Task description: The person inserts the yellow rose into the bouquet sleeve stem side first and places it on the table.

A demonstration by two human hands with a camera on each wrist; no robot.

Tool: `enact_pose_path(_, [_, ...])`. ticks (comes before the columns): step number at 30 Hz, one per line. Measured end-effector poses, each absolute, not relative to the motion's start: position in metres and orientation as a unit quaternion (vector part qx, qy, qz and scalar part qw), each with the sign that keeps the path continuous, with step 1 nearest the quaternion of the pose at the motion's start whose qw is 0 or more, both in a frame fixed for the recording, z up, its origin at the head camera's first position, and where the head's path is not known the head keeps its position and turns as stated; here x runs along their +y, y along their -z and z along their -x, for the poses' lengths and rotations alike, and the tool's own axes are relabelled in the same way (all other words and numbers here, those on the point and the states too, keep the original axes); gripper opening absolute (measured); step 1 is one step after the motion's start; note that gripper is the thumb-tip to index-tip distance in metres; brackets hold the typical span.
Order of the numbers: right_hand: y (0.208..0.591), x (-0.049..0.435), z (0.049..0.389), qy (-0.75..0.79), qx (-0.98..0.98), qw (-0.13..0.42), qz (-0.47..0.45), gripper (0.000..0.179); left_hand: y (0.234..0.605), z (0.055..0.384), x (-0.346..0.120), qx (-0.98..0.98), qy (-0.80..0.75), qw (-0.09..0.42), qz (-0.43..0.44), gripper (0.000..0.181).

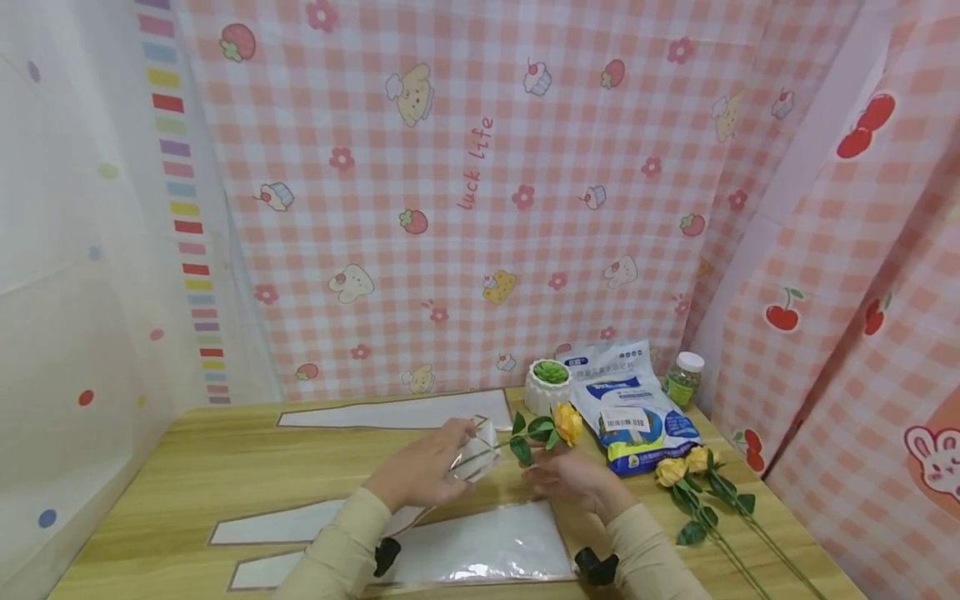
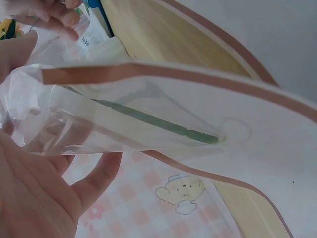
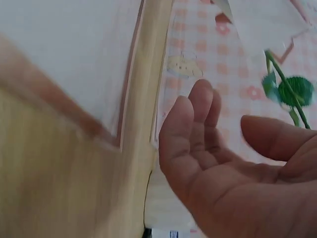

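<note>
My left hand holds a clear plastic flower sleeve with a brown border, above the table. A yellow artificial rose with green leaves sticks out of the sleeve to the right. In the left wrist view its green stem lies inside the sleeve, and the left fingers and thumb are around the gathered plastic. Just below the bloom is my right hand. In the right wrist view that hand is loosely curved, with nothing between thumb and fingers, apart from the leaves.
More flat brown-edged sleeves lie on the wooden table, in front and at the back. Two yellow roses lie at the right. Behind them are fertilizer bags, a potted succulent and a white-capped jar.
</note>
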State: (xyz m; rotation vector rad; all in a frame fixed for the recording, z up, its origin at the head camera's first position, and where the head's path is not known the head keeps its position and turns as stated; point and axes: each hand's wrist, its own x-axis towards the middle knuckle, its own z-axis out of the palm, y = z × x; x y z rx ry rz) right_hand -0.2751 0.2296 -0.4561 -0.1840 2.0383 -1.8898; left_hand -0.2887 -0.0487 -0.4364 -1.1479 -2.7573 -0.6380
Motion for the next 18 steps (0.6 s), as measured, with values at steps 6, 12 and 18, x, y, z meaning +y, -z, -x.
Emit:
enact_pose_path(6, [0.448, 0.245, 0.279, 0.668, 0.73, 0.143, 0.036, 0.048, 0.436, 0.291, -0.055, -0.903, 0.224, 0.035, 0.365, 0.069])
enact_pose_path(12, [0.433, 0.266, 0.282, 0.681, 0.72, 0.115, 0.068, 0.069, 0.437, 0.294, -0.06, -0.902, 0.229, 0.042, 0.364, 0.07])
enact_pose_path(18, [0.425, 0.272, 0.284, 0.681, 0.715, 0.111, 0.113, 0.059, 0.44, 0.295, -0.062, -0.901, 0.218, 0.058, 0.37, 0.064])
